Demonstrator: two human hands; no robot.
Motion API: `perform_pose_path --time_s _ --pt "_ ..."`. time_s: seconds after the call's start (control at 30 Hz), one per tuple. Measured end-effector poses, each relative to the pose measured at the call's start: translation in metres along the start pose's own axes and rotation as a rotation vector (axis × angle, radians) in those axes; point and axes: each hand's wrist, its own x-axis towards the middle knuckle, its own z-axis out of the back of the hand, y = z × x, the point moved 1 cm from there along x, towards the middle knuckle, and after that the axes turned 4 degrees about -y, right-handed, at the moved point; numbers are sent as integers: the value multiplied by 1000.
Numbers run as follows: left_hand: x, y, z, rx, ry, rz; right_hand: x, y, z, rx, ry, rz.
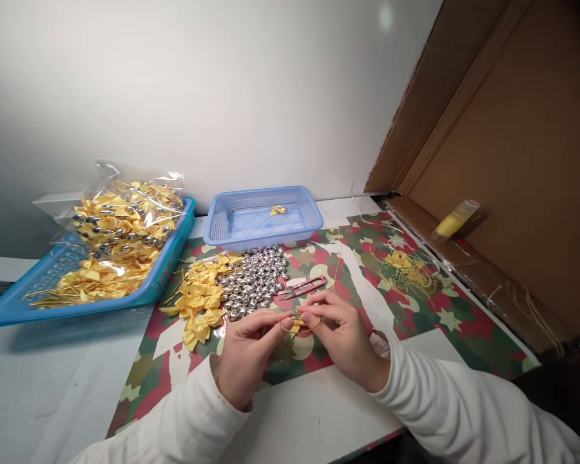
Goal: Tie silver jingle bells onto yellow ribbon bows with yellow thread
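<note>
My left hand (pixel 251 348) and my right hand (pixel 343 335) meet above the patterned paper, thumbs and fingertips pinched close together. Between them is a yellow ribbon bow (pixel 296 327) with a thin gold cord, one side of the cord at each hand. Whether a bell sits in the fingertips is hidden. Just beyond the hands lie pink-handled thread snips (pixel 303 288). Silver jingle bells (pixel 254 283) are heaped to the left of the snips. Beside the bells, a pile of yellow bows (pixel 198 296) spreads toward my left wrist.
A pale blue basket (pixel 263 243) at the back holds one finished-looking bow with a bell (pixel 278 210). On the left, a blue tray (pixel 174 258) carries a plastic bag of bows and bells (pixel 125 216). Yellow cord scraps (pixel 410 270) lie right, near a cardboard wall (pixel 502 161) and a yellow-filled tube (pixel 457 219).
</note>
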Motion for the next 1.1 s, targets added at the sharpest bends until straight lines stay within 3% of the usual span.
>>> perform_pose_path --time_s 0.23,0.57,0.93,1.1 --pt "2 2 -1 -14 -96 57 -2 0 0 140 -17 -57" --pt "-2 2 -3 -41 -3 10 -3 0 -5 193 42 -83" --pt "-3 3 -5 -89 -87 43 -5 0 -6 269 25 -156" --pt "-6 5 -6 -84 -27 84 -6 -2 -8 264 28 -167"
